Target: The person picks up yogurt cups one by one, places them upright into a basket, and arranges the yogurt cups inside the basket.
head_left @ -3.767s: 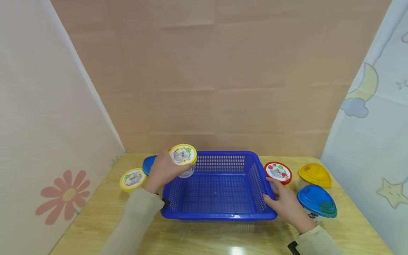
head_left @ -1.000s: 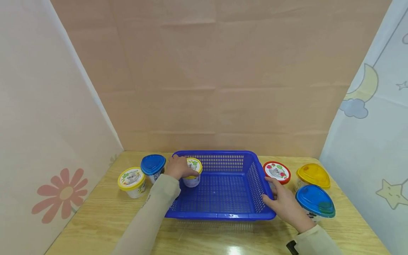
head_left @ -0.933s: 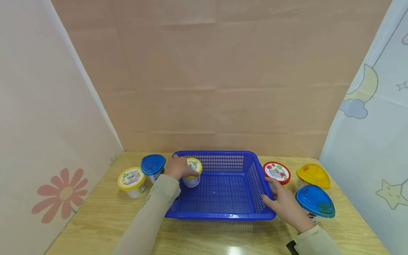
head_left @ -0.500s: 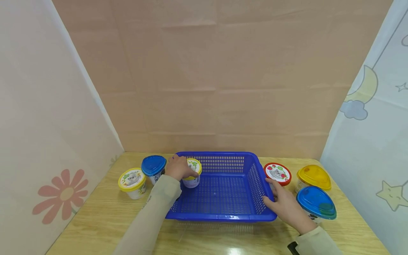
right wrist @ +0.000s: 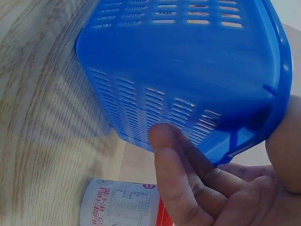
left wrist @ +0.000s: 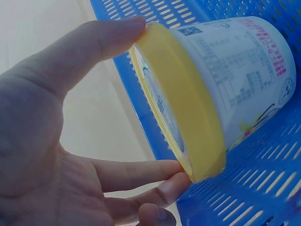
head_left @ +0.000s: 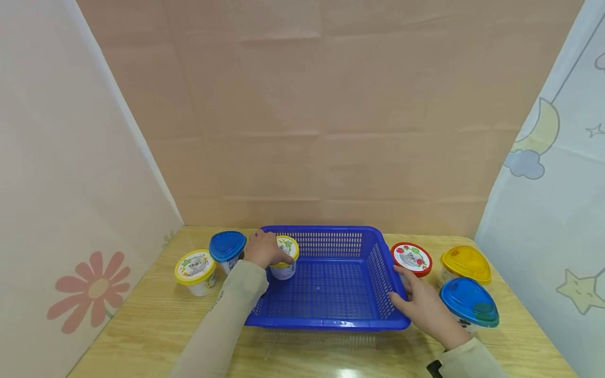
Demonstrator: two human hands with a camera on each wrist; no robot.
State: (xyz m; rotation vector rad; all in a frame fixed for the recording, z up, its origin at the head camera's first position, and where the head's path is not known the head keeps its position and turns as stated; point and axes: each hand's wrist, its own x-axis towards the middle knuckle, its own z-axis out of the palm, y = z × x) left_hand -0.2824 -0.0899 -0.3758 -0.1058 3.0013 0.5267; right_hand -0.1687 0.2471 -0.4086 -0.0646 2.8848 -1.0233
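My left hand [head_left: 264, 251] pinches the yellow-lidded white tub [head_left: 282, 271] by its lid rim. In the left wrist view, thumb and fingers sit on opposite sides of the yellow lid [left wrist: 188, 99]. This tub is upright inside the blue plastic basket [head_left: 326, 322], at its back left corner. My right hand [head_left: 425, 307] grips the basket's right rim. The right wrist view has the thumb over the rim and the fingers under it, along the outer wall [right wrist: 178, 56]. Behind that hand stands a red-lidded tub [head_left: 411, 257].
Left of the basket stand another yellow-lidded tub [head_left: 196, 268] and a blue-lidded tub [head_left: 228, 247]. At the right are a yellow triangular-lidded tub [head_left: 465, 263] and a larger blue-lidded tub [head_left: 469, 300]. All are on a wooden table [head_left: 137, 320] with a brown backdrop behind.
Since the oldest frame, my left hand has lowered the yellow-lidded tub from above the basket's left rim into the basket. Over the last second, both hands stay in place.
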